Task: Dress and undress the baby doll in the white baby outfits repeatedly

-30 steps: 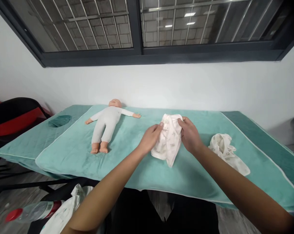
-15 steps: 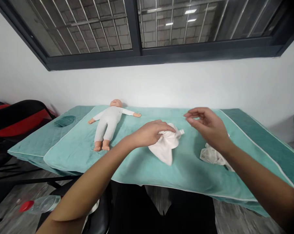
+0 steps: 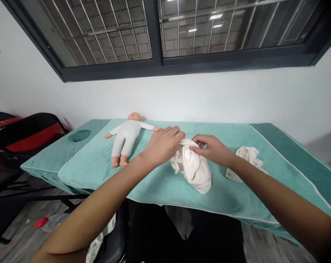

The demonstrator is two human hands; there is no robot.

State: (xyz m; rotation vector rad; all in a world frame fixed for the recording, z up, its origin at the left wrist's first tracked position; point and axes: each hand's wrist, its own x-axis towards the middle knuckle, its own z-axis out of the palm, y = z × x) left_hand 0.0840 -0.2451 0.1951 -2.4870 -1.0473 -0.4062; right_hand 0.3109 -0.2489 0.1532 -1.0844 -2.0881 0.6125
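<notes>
Holding: we find the left hand [image 3: 162,144] and right hand [image 3: 213,149] both pinched shut on the top of the white garment [image 3: 195,170].
Garment position: its bunched bulk rests on the teal mat [image 3: 99,164], centre, towards the near edge.
Left side: a doll [image 3: 125,137] lies face up, well apart.
Right side: a second garment [image 3: 247,155] lies crumpled just beside the right wrist.

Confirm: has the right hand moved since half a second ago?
Yes. The right hand went left, away from the crumpled cloth, and now pinches the white baby garment.
</notes>
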